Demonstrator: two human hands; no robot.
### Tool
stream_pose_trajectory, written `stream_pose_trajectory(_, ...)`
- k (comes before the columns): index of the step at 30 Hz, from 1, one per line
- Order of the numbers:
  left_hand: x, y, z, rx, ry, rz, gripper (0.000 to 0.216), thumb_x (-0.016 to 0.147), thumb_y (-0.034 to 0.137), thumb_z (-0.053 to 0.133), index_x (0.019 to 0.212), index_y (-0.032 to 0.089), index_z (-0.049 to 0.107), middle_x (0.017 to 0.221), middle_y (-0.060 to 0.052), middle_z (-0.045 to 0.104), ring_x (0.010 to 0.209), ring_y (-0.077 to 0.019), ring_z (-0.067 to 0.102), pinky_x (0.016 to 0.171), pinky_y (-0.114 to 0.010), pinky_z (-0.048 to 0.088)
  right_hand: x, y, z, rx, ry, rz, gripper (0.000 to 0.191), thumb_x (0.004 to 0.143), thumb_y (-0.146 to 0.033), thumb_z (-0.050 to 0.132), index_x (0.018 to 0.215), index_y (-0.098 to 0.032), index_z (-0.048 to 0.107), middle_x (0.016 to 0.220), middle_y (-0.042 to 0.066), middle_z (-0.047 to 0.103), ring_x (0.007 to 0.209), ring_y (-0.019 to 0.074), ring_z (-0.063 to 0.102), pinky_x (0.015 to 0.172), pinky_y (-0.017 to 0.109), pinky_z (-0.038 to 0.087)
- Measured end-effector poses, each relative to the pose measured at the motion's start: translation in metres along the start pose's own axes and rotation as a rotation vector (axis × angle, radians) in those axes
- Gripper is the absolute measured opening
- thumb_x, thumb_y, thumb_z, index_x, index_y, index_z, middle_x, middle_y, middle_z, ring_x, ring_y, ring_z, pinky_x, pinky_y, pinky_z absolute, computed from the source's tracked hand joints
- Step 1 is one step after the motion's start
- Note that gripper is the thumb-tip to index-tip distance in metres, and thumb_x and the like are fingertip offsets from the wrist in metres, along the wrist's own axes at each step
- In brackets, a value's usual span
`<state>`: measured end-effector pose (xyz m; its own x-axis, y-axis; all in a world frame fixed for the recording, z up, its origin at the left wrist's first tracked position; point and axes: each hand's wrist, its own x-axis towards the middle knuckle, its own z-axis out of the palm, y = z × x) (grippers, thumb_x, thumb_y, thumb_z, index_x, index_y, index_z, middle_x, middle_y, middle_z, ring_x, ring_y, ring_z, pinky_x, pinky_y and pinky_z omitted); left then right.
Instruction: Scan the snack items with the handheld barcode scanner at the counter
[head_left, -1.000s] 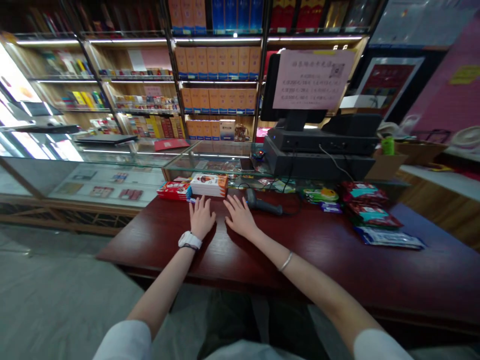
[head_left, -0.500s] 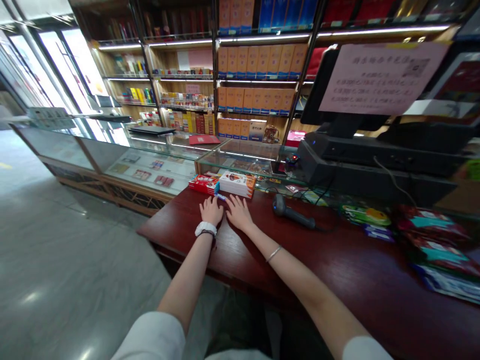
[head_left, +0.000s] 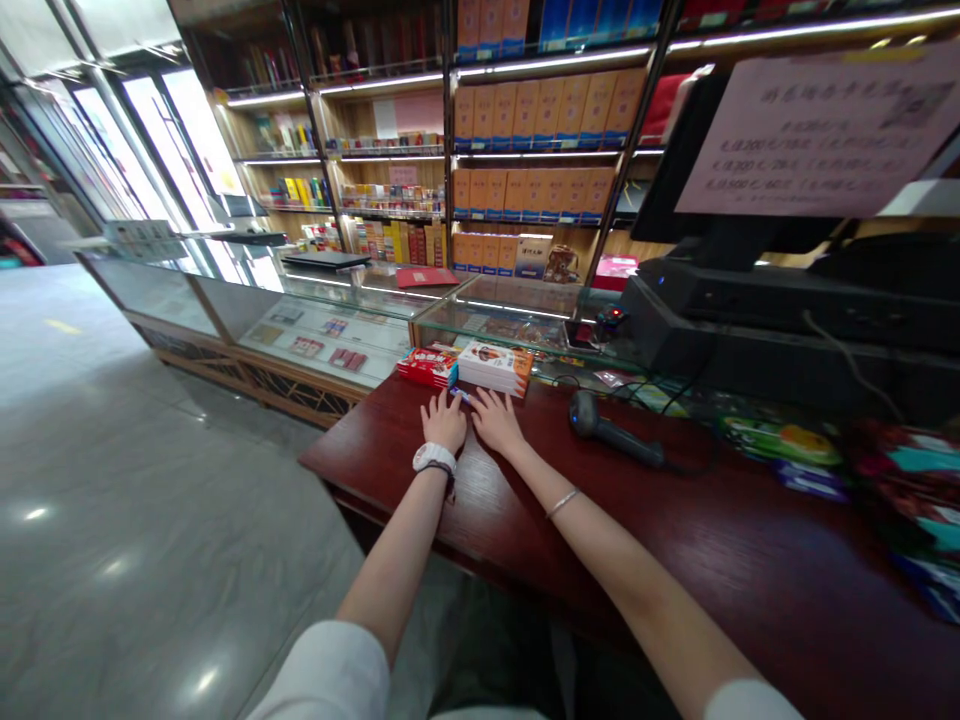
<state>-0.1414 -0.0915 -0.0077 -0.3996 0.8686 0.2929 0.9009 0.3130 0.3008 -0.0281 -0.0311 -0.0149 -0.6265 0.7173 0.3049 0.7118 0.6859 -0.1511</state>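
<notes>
My left hand [head_left: 445,424] lies on the dark red wooden desk [head_left: 525,510] with its fingers spread, open. A white watch or band is on that wrist. Beside it, my right hand [head_left: 496,421] also rests open, fingers stretched towards the stacks. A small blue and white item [head_left: 460,395] lies by the fingertips of both hands; I cannot tell which fingers touch it. Just behind stand a stack of red packets [head_left: 427,368] and a taller stack of white and orange packets [head_left: 493,370]. Neither hand is closed around anything.
A black barcode scanner [head_left: 611,432] lies right of my hands. Beyond it are snack packets [head_left: 780,440], a black monitor with a pink sign [head_left: 817,130], and cables. Glass display counters [head_left: 322,330] run behind and left. Shelves of orange boxes [head_left: 555,105] line the wall.
The view has turned slightly left, so the whole scene sits further right in the picture. Both hands keep their place on the desk by the two stacks.
</notes>
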Motion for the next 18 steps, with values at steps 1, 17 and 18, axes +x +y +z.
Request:
stream_pose_trajectory(1, 0.0, 0.001, 0.0, -0.002, -0.012, 0.018, 0.051, 0.092, 0.023, 0.041, 0.142, 0.026, 0.052, 0.155, -0.01, 0.042, 0.142, -0.0321, 0.04, 0.116, -0.06, 0.03, -0.002, 0.004, -0.002, -0.012, 0.015, -0.019, 0.043, 0.099, -0.026, 0.043, 0.141, -0.026, 0.053, 0.155, 0.008, 0.042, 0.143, 0.03, 0.038, 0.118, 0.061, 0.02)
stream_pose_trajectory(17, -0.013, 0.021, -0.002, -0.186, -0.167, 0.501, 0.034, 0.091, 0.02, 0.051, 0.121, 0.028, 0.066, 0.129, -0.004, 0.064, 0.123, -0.0198, 0.057, 0.119, -0.049, 0.03, -0.07, 0.088, -0.029, 0.0, 0.011, -0.109, 0.034, 0.096, -0.024, 0.053, 0.127, -0.019, 0.065, 0.139, 0.012, 0.06, 0.131, 0.0266, 0.055, 0.111, 0.049, 0.041)
stream_pose_trajectory(18, -0.014, 0.022, -0.002, -0.197, -0.179, 0.519, 0.033, 0.091, 0.02, 0.051, 0.12, 0.027, 0.067, 0.132, -0.005, 0.063, 0.125, -0.0198, 0.056, 0.118, -0.048, 0.031, -0.073, 0.09, -0.031, 0.013, 0.013, -0.111, 0.033, 0.095, -0.022, 0.053, 0.126, -0.018, 0.066, 0.136, 0.012, 0.063, 0.128, 0.0259, 0.057, 0.11, 0.048, 0.042)
